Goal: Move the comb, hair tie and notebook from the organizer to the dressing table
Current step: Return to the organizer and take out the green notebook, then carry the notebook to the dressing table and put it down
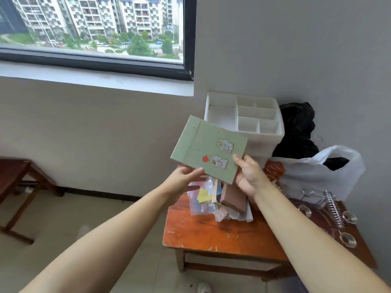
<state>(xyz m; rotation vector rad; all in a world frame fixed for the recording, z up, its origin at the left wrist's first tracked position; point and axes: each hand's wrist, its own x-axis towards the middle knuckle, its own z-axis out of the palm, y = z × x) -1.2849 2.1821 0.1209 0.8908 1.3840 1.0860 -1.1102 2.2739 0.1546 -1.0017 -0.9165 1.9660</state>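
A pale green notebook (208, 148) with two cartoon stickers is held in the air in front of the white organizer (260, 135). My left hand (182, 178) grips its lower left edge and my right hand (250, 174) grips its lower right corner. The organizer stands at the back of an orange wooden table (222, 233), and the compartments I can see hold nothing. No comb or hair tie shows in view.
Under the notebook lie a clear plastic bag (201, 199), a brown box (233, 198) and papers. A black bag (296, 127), a white plastic bag (321, 172) and metal coil pieces (336, 208) crowd the table's right. A dark wooden bench (19, 182) stands at left.
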